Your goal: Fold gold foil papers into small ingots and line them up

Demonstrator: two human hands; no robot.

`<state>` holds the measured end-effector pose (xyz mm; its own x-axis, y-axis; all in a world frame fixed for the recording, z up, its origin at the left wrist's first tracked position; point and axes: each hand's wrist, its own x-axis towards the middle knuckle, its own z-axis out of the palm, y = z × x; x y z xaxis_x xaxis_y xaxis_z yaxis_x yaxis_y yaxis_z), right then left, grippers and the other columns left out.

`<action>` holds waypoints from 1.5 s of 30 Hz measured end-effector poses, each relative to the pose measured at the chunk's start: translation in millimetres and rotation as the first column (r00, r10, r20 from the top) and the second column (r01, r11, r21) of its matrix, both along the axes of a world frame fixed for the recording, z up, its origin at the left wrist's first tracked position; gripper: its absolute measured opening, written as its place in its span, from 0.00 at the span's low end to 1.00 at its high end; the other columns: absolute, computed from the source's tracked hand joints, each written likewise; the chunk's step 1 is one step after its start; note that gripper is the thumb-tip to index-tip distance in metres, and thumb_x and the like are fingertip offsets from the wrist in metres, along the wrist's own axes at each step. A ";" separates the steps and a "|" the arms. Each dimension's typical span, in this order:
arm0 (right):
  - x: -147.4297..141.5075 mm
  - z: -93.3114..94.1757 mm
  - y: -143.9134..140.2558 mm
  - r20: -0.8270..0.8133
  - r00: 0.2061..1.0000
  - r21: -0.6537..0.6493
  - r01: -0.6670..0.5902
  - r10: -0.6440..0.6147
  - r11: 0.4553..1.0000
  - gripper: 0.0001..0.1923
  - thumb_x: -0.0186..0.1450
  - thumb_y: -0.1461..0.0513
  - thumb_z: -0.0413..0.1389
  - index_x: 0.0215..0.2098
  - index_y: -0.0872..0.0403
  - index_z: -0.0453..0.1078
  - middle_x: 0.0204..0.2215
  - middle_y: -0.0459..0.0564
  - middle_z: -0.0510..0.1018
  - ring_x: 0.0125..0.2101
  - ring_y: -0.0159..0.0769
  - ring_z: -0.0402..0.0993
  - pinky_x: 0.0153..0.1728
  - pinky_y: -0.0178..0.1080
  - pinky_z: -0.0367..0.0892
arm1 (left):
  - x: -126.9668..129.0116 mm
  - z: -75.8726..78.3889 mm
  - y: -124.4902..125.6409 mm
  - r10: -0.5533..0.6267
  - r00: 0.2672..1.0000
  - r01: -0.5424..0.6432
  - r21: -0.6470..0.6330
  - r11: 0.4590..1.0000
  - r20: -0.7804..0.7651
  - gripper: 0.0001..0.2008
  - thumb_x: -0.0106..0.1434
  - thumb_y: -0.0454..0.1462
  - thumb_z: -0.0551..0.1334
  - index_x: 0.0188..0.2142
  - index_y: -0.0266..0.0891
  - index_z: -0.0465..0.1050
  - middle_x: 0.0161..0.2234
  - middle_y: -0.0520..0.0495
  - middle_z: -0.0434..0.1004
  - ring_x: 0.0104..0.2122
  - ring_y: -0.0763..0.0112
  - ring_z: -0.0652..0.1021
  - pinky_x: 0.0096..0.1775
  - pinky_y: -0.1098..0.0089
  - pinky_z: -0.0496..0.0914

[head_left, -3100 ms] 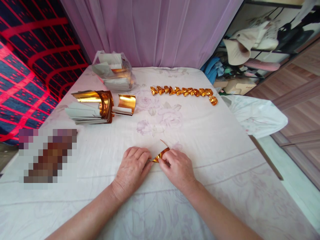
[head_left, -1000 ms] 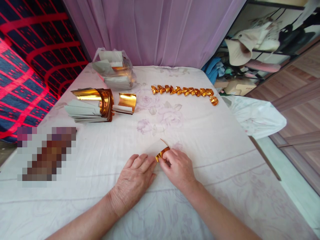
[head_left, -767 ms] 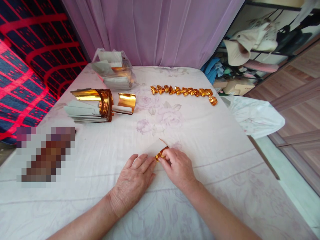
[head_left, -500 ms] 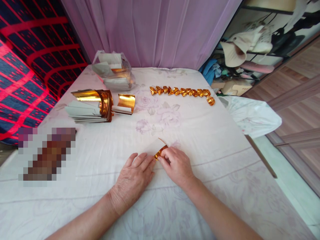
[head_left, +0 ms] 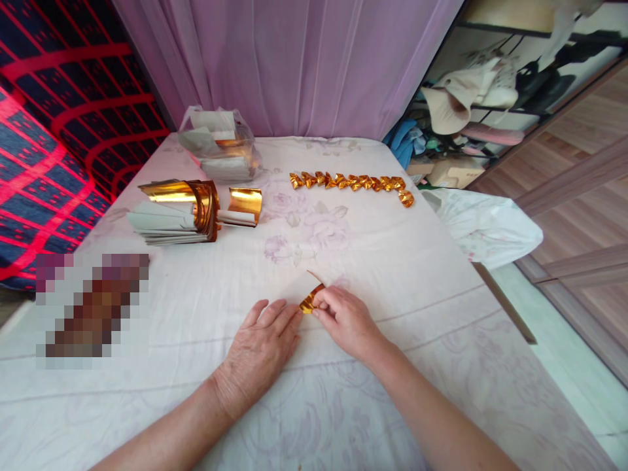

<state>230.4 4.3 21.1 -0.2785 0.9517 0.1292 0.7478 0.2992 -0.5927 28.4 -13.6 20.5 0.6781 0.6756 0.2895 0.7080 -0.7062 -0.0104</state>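
Observation:
A sheet of gold foil paper [head_left: 308, 303] lies on the flowered tablecloth [head_left: 338, 399], its white side up and its near right edge folded over to show gold. My left hand [head_left: 265, 340] rests flat and open, fingertips at the left end of the fold. The thumb and fingers of my right hand [head_left: 346, 320] pinch the folded gold edge. Farther back runs a row of folded gold paper pieces [head_left: 350, 181]. To the left stands a stack of gold foil paper sheets [head_left: 164, 222], with a loose curled sheet [head_left: 246, 201] beside it.
A clear plastic bag [head_left: 220, 147] of more sheets sits at the table's back left. A purple curtain [head_left: 294, 72] hangs behind. On the right are a shelf with a cap [head_left: 449, 104] and a white plastic bag [head_left: 490, 226]. A blurred patch [head_left: 98, 307] covers something at the left.
At the fold, more of the gold side shows between my fingers, and my right hand has shifted slightly. My left hand stays nearly still. The whole view has moved a little.

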 end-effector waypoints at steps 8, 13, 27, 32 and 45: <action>2.6 0.9 0.5 -0.022 1.000 -0.003 -0.017 0.017 1.000 0.09 0.59 0.71 0.55 0.31 0.51 0.66 0.28 0.42 0.73 0.30 0.31 0.69 0.32 0.33 0.61 | -0.6 0.3 -0.2 -0.015 0.999 0.016 0.023 1.000 -0.030 0.14 0.69 0.36 0.57 0.51 0.38 0.73 0.48 0.44 0.78 0.50 0.57 0.73 0.54 0.54 0.62; 1.4 0.5 0.0 -0.008 1.000 -0.009 -0.002 0.002 1.000 0.08 0.59 0.71 0.56 0.31 0.52 0.66 0.27 0.42 0.73 0.29 0.31 0.69 0.32 0.33 0.61 | 5.3 6.6 1.1 -0.003 0.999 0.001 -0.037 0.999 -0.050 0.18 0.67 0.41 0.60 0.55 0.41 0.70 0.48 0.46 0.77 0.50 0.57 0.73 0.56 0.53 0.61; 0.9 -1.0 0.8 0.015 1.000 0.003 0.005 -0.005 1.000 0.09 0.59 0.72 0.57 0.31 0.52 0.66 0.28 0.43 0.74 0.31 0.32 0.70 0.33 0.33 0.61 | -12.4 9.3 8.4 -0.012 1.000 0.011 -0.054 0.999 -0.018 0.13 0.70 0.40 0.57 0.51 0.47 0.75 0.48 0.50 0.79 0.53 0.58 0.73 0.59 0.50 0.56; 0.3 0.7 0.4 0.039 0.999 -0.004 0.008 -0.008 1.000 0.08 0.60 0.72 0.57 0.32 0.52 0.68 0.29 0.43 0.75 0.31 0.32 0.71 0.34 0.34 0.62 | -13.8 10.2 7.7 0.000 1.000 -0.001 -0.044 0.999 -0.022 0.13 0.70 0.40 0.57 0.50 0.47 0.76 0.49 0.52 0.79 0.53 0.57 0.74 0.58 0.50 0.57; 1.8 -5.6 -7.1 0.259 0.963 0.176 -0.125 0.077 0.976 0.17 0.65 0.68 0.54 0.49 0.47 0.76 0.33 0.48 0.75 0.32 0.34 0.70 0.33 0.35 0.61 | -21.6 -0.7 10.5 0.033 0.996 -0.015 -0.217 0.976 0.079 0.17 0.73 0.41 0.50 0.54 0.46 0.73 0.52 0.51 0.78 0.54 0.60 0.72 0.59 0.52 0.55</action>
<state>232.2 -2.9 15.5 -0.4183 0.8817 0.2180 0.8242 0.4694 -0.3169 6.8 -3.1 19.9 0.6413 0.7437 0.1885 0.7167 -0.6684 0.1987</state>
